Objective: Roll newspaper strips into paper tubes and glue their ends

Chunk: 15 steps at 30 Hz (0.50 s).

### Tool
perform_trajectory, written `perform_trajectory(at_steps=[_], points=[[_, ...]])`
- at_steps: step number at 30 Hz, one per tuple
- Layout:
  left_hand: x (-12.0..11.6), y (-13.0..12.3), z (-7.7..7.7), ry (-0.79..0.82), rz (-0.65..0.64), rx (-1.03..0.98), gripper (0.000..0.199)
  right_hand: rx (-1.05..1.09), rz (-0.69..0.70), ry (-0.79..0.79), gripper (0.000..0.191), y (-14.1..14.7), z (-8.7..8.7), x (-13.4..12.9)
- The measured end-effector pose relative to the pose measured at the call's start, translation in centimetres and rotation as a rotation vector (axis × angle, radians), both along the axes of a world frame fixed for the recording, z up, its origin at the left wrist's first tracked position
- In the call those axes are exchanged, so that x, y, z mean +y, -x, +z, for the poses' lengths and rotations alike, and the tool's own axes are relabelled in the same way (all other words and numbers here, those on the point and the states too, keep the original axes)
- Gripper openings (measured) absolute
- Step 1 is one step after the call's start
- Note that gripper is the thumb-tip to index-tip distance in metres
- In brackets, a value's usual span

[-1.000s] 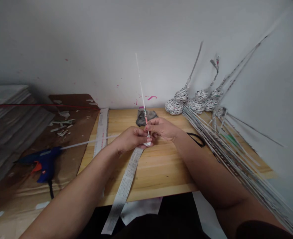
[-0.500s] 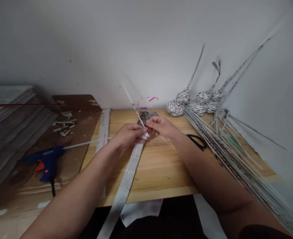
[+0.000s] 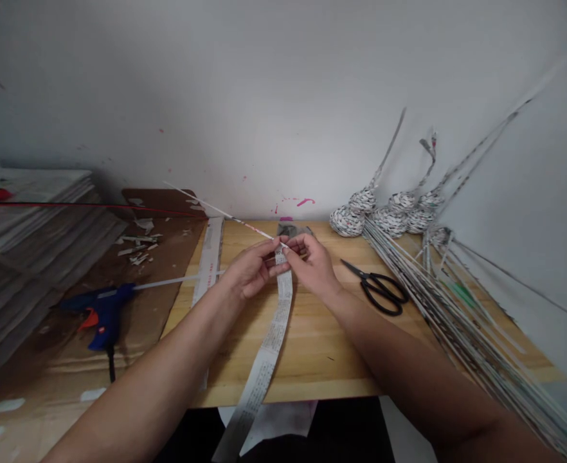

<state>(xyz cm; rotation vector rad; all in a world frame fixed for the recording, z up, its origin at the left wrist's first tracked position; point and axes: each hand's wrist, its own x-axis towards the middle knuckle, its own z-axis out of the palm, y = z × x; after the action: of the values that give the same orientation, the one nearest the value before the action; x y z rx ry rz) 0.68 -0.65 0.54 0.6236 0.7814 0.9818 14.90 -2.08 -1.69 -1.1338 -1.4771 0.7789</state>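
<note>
A long newspaper strip (image 3: 271, 331) runs from my fingers down over the table's front edge. Its upper end is rolled into a thin paper stick (image 3: 225, 217) that points up and to the left. My left hand (image 3: 253, 267) pinches the rolled part with thumb and fingertips. Close beside it, my right hand (image 3: 312, 262) grips the top of the strip where flat paper meets the roll. Behind my fingers lies a crumpled grey cloth (image 3: 296, 230), partly hidden by them.
Black scissors (image 3: 380, 289) lie right of my hands, beside a bundle of paper sticks (image 3: 438, 308). Several woven paper gourds (image 3: 348, 220) stand against the wall. On the left are a blue glue gun (image 3: 105, 315), paper scraps (image 3: 139, 247) and a stack of sheets (image 3: 47, 238).
The paper stick has swung lower to the left. My right hand has turned and closed in on the strip. The view has shifted slightly, and the scissors show more fully.
</note>
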Motion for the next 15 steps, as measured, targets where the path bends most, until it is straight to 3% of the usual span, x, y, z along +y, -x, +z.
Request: perform_trajectory(at_steps=[7, 15], points=[[-0.03, -0.07, -0.03, 0.011, 0.006, -0.005, 0.014, -0.013, -0.058, -0.019, 0.014, 0.44, 0.03, -0.68], [0.02, 0.09, -0.33, -0.053, 0.007, 0.044, 0.012, 0.085, -0.008, 0.034, 0.016, 0.38, 0.3, -0.56]])
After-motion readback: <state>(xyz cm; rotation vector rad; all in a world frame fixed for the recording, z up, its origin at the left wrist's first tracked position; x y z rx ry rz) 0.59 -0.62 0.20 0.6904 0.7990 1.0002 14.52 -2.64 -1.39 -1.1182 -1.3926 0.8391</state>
